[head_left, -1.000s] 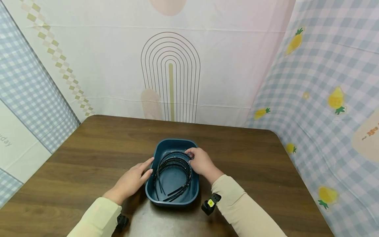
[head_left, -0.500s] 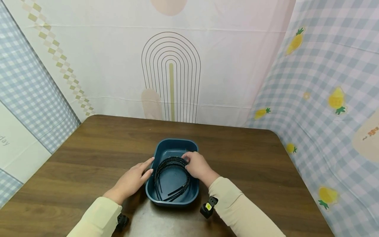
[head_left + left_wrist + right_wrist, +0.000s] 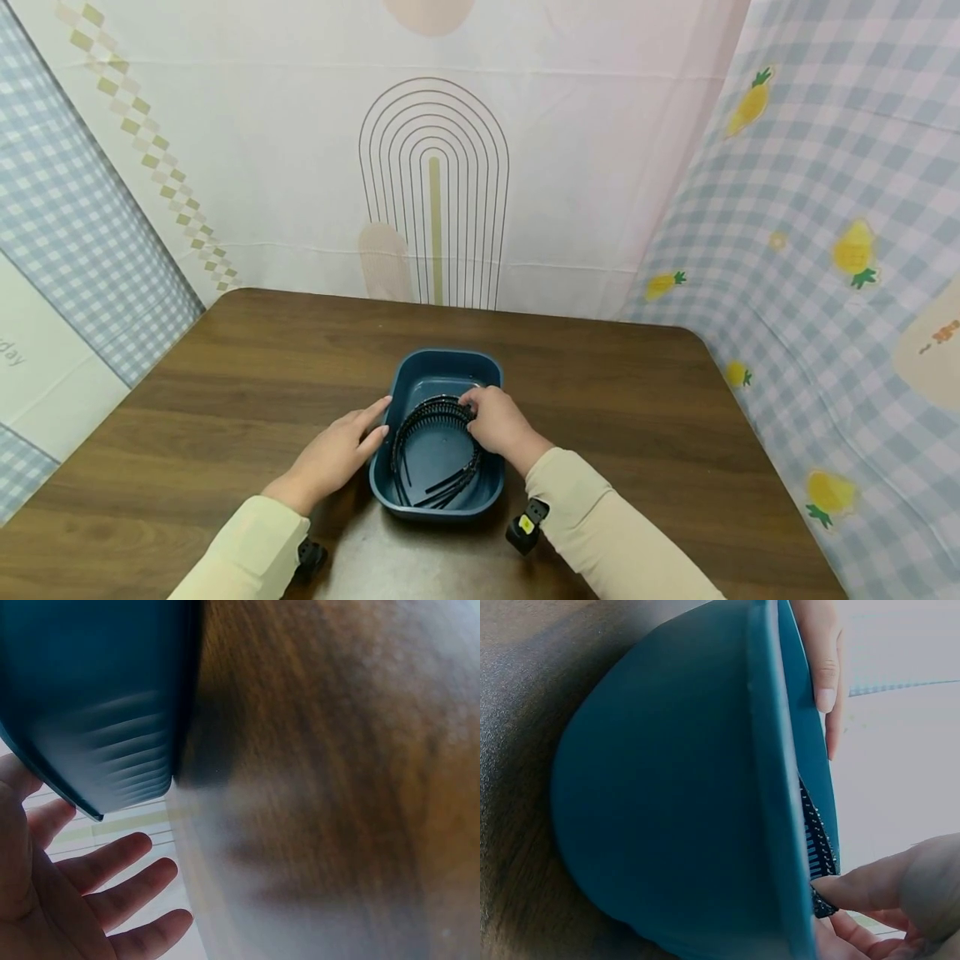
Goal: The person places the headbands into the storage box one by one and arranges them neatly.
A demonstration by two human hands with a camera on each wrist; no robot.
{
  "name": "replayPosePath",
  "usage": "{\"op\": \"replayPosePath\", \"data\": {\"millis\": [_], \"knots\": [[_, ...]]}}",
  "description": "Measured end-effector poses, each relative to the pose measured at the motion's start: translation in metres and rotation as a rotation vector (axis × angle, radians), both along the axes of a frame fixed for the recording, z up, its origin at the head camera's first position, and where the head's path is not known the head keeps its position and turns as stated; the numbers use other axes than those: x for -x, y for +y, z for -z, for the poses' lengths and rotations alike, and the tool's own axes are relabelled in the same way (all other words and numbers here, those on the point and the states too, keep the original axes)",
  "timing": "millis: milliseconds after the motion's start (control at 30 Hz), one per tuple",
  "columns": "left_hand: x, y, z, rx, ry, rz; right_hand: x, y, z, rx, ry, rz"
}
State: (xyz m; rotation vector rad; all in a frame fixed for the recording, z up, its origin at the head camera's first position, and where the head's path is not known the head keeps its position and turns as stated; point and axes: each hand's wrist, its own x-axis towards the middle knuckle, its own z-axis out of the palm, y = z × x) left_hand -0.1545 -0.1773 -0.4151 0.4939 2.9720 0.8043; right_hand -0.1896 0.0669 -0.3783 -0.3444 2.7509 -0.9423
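Observation:
Several black toothed headbands (image 3: 433, 408) lie bunched together inside a blue plastic basin (image 3: 450, 360), their tips pointing toward the near end. My right hand (image 3: 502, 425) reaches over the basin's right side. In the right wrist view its thumb and fingers pinch a headband (image 3: 819, 838) dotted with small shiny specks, just past the rim. My left hand (image 3: 333, 458) rests its thumb and index fingertip against the basin's left rim. From the left wrist view, the other fingers (image 3: 127, 889) of that hand are extended and spread below the basin's edge.
The basin stands on a dark brown wooden table (image 3: 285, 358). Behind it hangs a pale printed cloth (image 3: 300, 167), and a blue checked cloth (image 3: 795, 183) with fruit prints drapes along the right side.
My right hand has shifted slightly left, bringing its headband down among the others, so the bunch sits closer together. The left hand and the basin have stayed in place.

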Motion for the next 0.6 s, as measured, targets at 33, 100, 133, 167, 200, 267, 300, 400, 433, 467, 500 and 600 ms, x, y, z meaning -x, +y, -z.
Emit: {"op": "replayPosePath", "data": {"millis": [33,100,133,167,200,267,300,400,433,467,500,600], "knots": [[0.000,0.000,0.000,0.000,0.000,0.001,0.000,0.000,0.000,-0.005,0.003,-0.003],[0.000,0.000,-0.001,0.001,-0.001,0.002,0.000,-0.001,-0.001,-0.017,0.006,-0.011],[-0.001,0.000,-0.001,0.001,0.000,0.004,0.000,-0.001,-0.002,-0.020,0.004,-0.015],[-0.001,0.000,-0.001,0.000,0.000,0.005,0.000,-0.001,-0.002,-0.024,0.002,-0.019],[-0.001,0.000,-0.001,0.001,0.001,0.006,-0.001,-0.001,-0.002,-0.028,0.000,-0.023],[-0.001,0.000,-0.001,0.000,0.001,0.008,-0.001,-0.001,-0.003,-0.037,-0.001,-0.027],[-0.001,0.000,-0.001,-0.001,0.001,0.007,-0.002,-0.001,-0.003,-0.043,-0.002,-0.026],[-0.001,0.000,-0.001,-0.001,-0.002,0.006,-0.002,0.000,-0.005,-0.067,0.013,-0.011],[-0.001,0.000,-0.001,-0.002,-0.004,0.004,-0.002,0.000,-0.006,-0.071,0.019,-0.005],[0.000,0.000,-0.001,-0.002,-0.005,0.003,-0.002,0.001,-0.007,-0.073,0.025,0.002],[0.000,0.000,-0.001,-0.002,-0.004,0.002,-0.002,0.002,-0.008,-0.075,0.033,0.008],[0.000,0.000,-0.001,-0.002,-0.004,0.002,-0.002,0.007,-0.011,-0.043,0.044,0.025]]}}
